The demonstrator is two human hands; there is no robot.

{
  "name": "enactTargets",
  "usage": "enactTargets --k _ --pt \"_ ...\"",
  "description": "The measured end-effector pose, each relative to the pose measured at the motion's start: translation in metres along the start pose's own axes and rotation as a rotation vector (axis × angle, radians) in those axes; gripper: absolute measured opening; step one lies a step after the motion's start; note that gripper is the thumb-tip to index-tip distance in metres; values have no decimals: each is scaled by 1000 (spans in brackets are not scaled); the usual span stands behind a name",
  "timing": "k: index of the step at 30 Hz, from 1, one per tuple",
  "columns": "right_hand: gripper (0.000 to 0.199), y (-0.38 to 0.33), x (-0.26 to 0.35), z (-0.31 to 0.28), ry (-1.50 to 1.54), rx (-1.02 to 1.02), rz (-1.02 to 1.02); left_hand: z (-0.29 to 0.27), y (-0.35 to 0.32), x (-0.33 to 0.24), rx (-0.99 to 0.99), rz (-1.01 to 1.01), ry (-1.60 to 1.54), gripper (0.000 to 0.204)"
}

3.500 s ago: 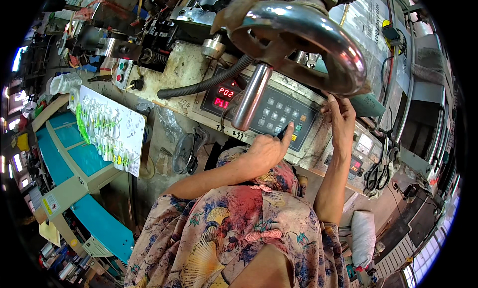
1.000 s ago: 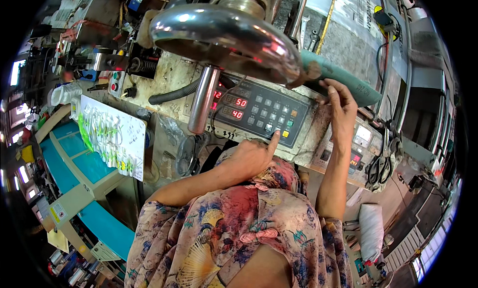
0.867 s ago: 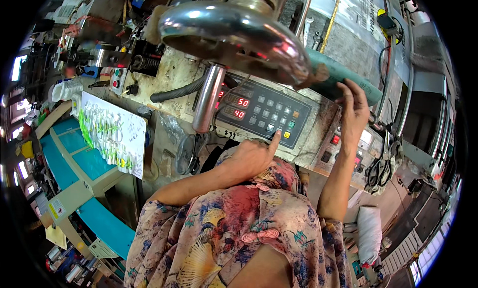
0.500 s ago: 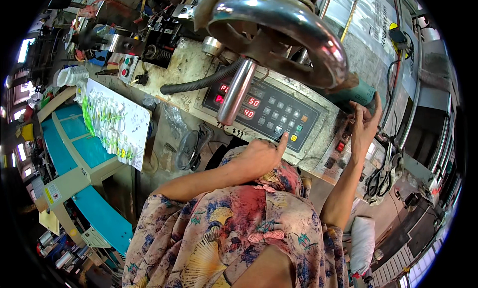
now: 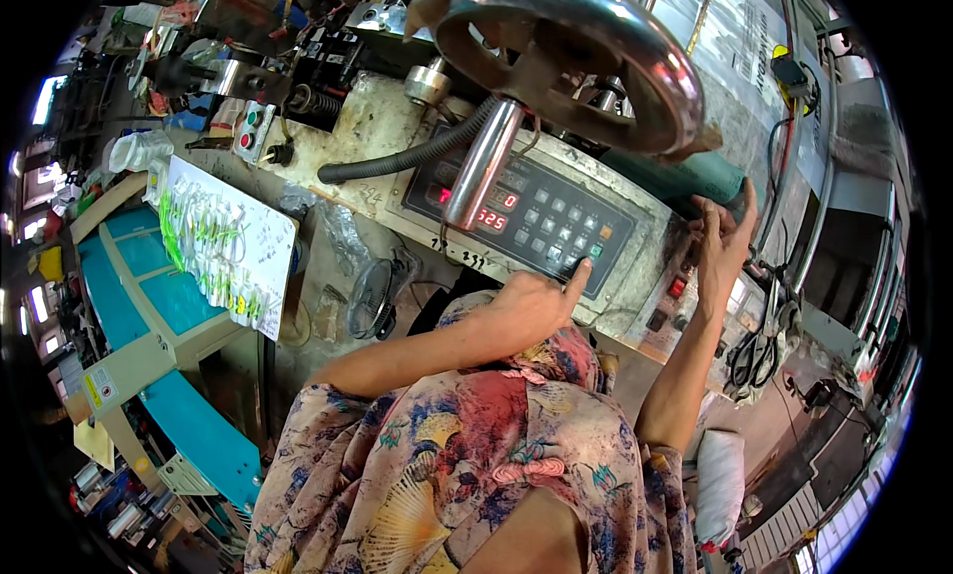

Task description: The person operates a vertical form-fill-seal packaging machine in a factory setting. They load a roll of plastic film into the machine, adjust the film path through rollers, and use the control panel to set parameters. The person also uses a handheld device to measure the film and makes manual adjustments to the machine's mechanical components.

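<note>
My left hand (image 5: 536, 303) reaches across the front of a dark keypad panel (image 5: 518, 232). Its index finger is stretched out, with the tip over the panel's lower right corner key, while the other fingers are curled in and hold nothing I can see. Just above that fingertip shows a green key (image 5: 596, 251). Red digits (image 5: 490, 219) glow on the panel, partly behind a shiny metal crank handle (image 5: 484, 167). My right hand (image 5: 723, 239) rests with spread fingers against the end of a green cylinder (image 5: 707, 177).
A large chrome handwheel (image 5: 586, 8) overhangs the panel. At left, a white board (image 5: 230, 247) carries several small bagged green-and-white pieces. Red rocker switches (image 5: 677, 287) and black-handled scissors (image 5: 751, 361) are at right. A small fan (image 5: 372, 298) stands below the grey hose (image 5: 407, 159).
My left index fingertip has shifted slightly right, onto the yellow key that showed before. The red digits on the panel have changed. My right hand stays at the green cylinder.
</note>
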State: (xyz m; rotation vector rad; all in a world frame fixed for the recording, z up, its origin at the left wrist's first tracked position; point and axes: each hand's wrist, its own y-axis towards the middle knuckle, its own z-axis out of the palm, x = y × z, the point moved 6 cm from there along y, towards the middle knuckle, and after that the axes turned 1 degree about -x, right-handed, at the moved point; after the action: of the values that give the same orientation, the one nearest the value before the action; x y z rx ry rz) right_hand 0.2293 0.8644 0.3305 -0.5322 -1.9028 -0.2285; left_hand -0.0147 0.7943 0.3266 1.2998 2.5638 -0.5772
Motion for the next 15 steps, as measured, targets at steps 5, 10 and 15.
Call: enactTargets --k 5,10,15 --pt "61 1 -3 2 0 3 -44 10 9 -4 36 -19 -34 88" --pt "61 -2 1 0 18 1 -2 11 17 -3 -18 -28 30 90" --pt "62 -2 0 2 51 2 1 7 19 -2 -30 -15 -11 87"
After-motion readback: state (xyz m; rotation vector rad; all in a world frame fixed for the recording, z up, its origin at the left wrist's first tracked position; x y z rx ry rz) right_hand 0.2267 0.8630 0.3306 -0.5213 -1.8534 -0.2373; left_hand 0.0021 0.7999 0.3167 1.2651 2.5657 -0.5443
